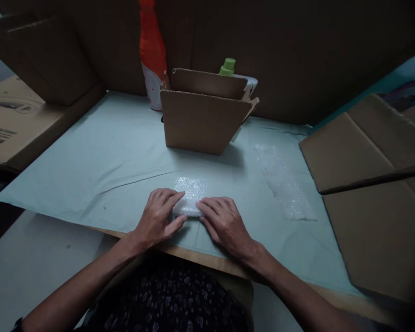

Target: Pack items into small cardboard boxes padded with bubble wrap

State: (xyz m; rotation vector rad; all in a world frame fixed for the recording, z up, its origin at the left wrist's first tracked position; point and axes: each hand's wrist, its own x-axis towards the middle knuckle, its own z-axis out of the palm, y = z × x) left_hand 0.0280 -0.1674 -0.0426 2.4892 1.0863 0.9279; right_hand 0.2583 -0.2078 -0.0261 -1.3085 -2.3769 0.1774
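Near the table's front edge lies a small piece of clear bubble wrap, with a thicker, folded or rolled part along its near side. My left hand grips the left end of that near part, thumb below and fingers on top. On its right end, my right hand holds it in the same way. Whether anything is inside the wrap I cannot tell. A second, longer strip of bubble wrap lies flat to the right of my right hand.
Beyond my hands stands an open cardboard box. Behind it are an orange-red bottle and a green-capped container. Cardboard boxes flank the pale green cloth, one left and another right.
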